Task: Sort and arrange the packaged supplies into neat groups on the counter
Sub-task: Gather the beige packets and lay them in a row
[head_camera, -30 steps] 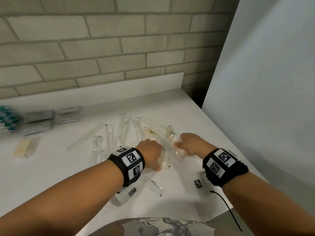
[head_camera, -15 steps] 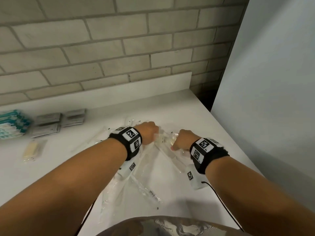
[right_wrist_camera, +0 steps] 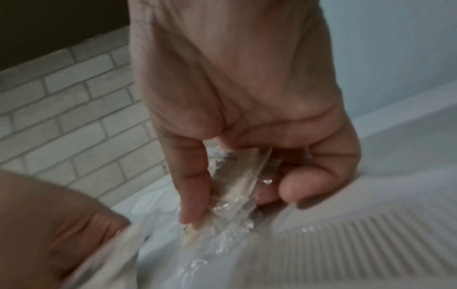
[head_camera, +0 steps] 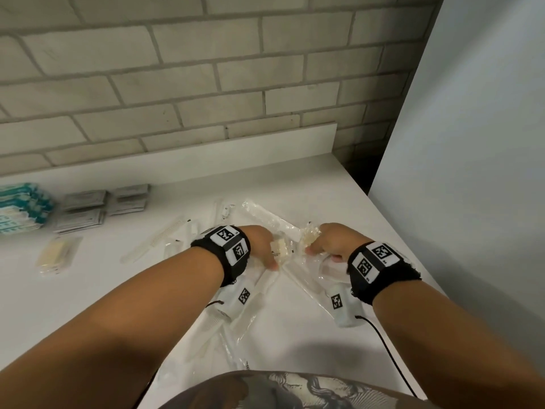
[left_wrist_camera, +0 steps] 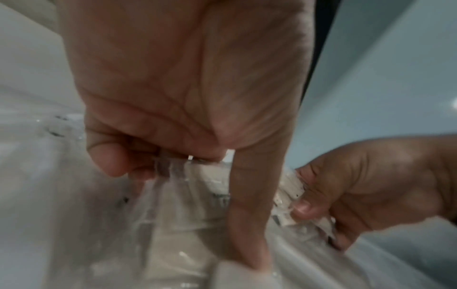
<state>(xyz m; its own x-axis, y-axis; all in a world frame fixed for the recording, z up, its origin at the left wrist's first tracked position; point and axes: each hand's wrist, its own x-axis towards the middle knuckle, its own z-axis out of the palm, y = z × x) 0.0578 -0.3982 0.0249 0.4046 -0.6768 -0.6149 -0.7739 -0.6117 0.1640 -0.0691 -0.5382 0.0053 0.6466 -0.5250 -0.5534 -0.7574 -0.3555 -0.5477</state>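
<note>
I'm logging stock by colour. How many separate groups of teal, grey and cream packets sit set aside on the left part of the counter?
teal packs: 1 group
grey sachets: 2 groups, side by side
cream packet: 1 group, apart from the rest
Total: 4 groups

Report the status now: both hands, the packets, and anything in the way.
Left hand grips clear packets. Right hand pinches a small beige packet. More clear packets cluttered under both hands on counter.

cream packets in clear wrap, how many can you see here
3. One cream packet lies alone on the counter at left; the left hand grips a second; the right hand pinches a third. Others may hide under hands or clear wrappers.
</note>
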